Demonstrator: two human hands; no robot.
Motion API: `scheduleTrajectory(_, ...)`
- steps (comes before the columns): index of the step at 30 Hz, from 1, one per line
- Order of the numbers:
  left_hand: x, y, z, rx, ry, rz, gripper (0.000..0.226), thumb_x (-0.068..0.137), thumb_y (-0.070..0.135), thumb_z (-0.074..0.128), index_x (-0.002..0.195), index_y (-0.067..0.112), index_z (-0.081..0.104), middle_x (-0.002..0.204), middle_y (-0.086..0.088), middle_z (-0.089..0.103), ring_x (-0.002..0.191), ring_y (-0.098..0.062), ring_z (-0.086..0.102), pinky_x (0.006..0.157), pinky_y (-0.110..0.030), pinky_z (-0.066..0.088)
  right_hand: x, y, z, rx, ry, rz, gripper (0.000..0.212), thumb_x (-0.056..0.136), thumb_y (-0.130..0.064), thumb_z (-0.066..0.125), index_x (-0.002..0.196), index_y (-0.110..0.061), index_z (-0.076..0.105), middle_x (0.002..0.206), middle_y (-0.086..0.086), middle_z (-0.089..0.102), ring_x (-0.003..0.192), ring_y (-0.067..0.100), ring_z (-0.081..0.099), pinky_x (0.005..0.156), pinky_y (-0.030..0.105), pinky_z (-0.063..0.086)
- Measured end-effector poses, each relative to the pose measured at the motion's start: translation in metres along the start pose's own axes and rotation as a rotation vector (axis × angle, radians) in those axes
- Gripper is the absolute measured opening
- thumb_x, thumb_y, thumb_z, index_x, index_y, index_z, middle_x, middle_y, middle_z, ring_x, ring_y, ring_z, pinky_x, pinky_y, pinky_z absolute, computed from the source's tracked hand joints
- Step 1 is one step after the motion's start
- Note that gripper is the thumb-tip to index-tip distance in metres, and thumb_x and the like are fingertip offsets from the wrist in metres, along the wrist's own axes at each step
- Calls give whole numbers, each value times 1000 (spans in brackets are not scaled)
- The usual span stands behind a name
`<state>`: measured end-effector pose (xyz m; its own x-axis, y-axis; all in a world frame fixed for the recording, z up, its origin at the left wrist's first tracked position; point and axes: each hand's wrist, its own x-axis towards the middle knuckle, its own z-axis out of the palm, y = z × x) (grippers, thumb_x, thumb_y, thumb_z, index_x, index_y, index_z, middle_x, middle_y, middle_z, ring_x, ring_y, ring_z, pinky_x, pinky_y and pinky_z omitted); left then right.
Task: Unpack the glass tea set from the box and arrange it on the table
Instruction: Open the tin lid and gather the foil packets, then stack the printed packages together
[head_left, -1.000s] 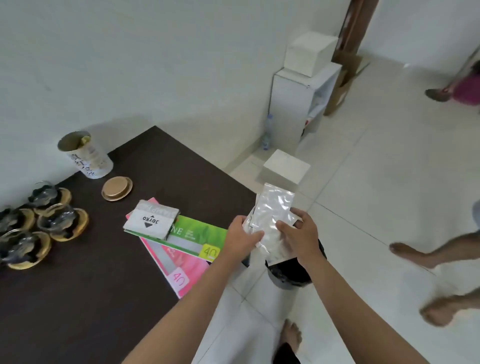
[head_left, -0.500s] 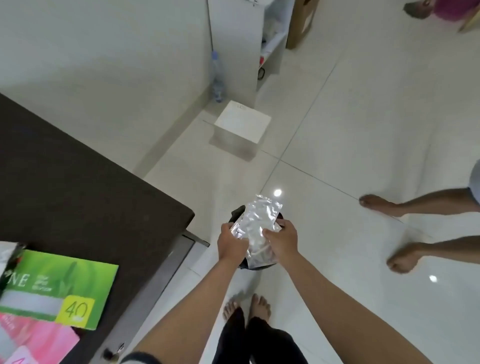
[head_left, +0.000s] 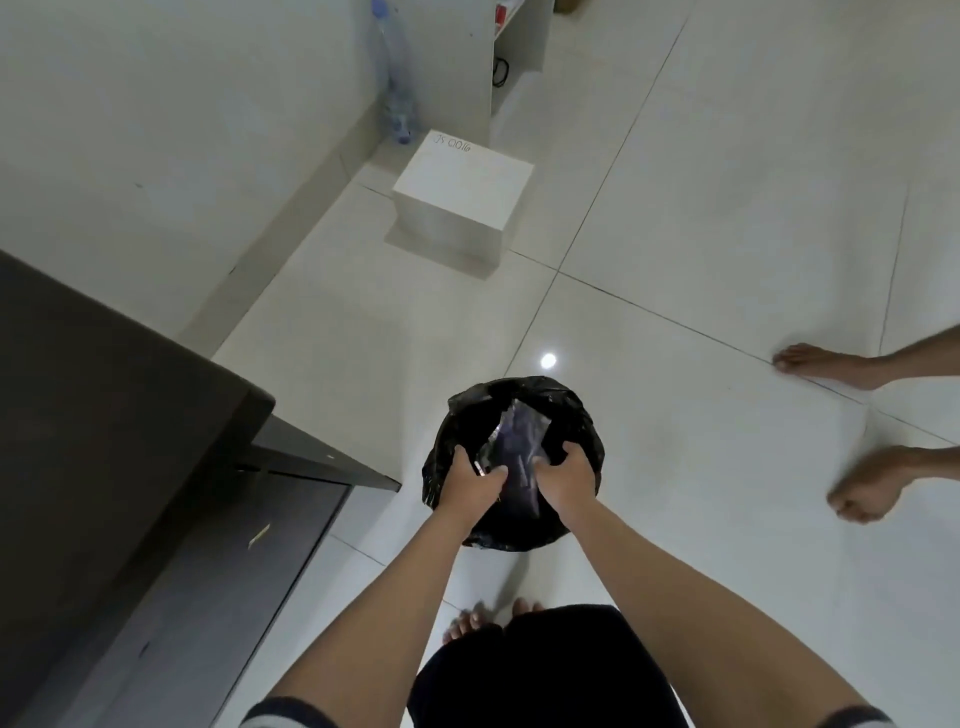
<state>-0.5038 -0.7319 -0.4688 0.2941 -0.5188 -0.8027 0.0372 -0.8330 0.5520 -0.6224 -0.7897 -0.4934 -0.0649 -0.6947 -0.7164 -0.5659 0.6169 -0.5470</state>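
A clear crinkled plastic wrapper (head_left: 518, 441) is held by both my hands inside the mouth of a bin lined with a black bag (head_left: 582, 415) on the floor. My left hand (head_left: 470, 480) grips the wrapper's left edge. On its right side my right hand (head_left: 563, 480) is closed on it. The wrapper's lower part is hidden between my hands. The tea set and its place on the table are out of view.
The dark table's corner (head_left: 156, 395) is at the left, with a drawer front below. A white box (head_left: 462, 189) stands on the tiled floor beyond the bin, a plastic bottle (head_left: 397, 104) by the wall. Another person's bare feet (head_left: 862, 483) are at the right.
My view has tilted down from the table to the floor. Both hands have lowered the plastic wrapper from above the bin into its black bag.
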Motion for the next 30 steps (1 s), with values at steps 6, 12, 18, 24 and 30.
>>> scheduleTrajectory(6,-20,-4,-15,-30,13,19,85,79,41,62,148,16,20,147,-3,37,134,-24,38,109,-42,36,-26,-8,-11,-58,-16,11,58,96,-23,55,147,-8,31,146,11,42,135,29,39,107,33,33)
scheduleTrajectory(12,-115,38,-44,-31,55,66,65,85,34,58,141,12,32,142,-3,43,127,-24,44,107,-34,37,-96,-56,-35,-106,-9,-86,55,97,-23,53,146,-8,34,146,9,43,134,25,41,106,31,33)
scheduleTrajectory(18,-225,80,-72,12,193,164,69,95,29,50,150,11,13,156,-4,19,143,-19,20,111,-28,22,-202,-128,-66,-125,-39,-273,53,96,-24,52,144,-9,37,146,8,43,134,24,42,110,35,32)
scheduleTrajectory(24,-315,99,-103,-36,469,363,57,94,23,50,145,11,30,149,-2,36,137,-17,34,112,-32,28,-292,-191,-65,-60,-98,-530,44,96,-18,51,138,-10,44,137,7,51,128,20,46,99,24,34)
scheduleTrajectory(30,-373,76,-152,-209,802,355,41,90,15,55,131,9,49,128,-5,54,118,-18,52,95,-22,38,-366,-225,-31,-127,-203,-860,33,95,-12,50,127,-11,53,124,2,56,119,19,52,92,23,42)
